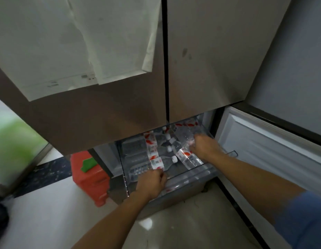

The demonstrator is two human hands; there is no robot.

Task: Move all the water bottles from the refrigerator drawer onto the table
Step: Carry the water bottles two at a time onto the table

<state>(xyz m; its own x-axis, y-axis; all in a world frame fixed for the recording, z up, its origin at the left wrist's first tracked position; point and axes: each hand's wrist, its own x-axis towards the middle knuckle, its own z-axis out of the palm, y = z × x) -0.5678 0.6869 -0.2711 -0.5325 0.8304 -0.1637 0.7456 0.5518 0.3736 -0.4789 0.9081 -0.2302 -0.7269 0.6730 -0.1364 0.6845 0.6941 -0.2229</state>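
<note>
Refrigerator drawer (206, 167) is out. Right hand (204, 147) grip clamped on water bottle (185, 156) by the right edge. Left hand (152, 184) curled at the front edge, can't tell what it holds. Other bottles (152, 146) packed along back and left.

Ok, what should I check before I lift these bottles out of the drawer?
1. Drawer pulled out far enough to reach in: ok.
2. Right hand curled round the right bottle: ok.
3. Left hand gripping the front bottle rather than the drawer's front edge: cannot tell.
4. Door swung clear of the drawer: ok.
5. Table in sight for setting down: not ok, none in view.
6. Drawer emptied by this lift: not ok, other bottles lie further back.
</note>
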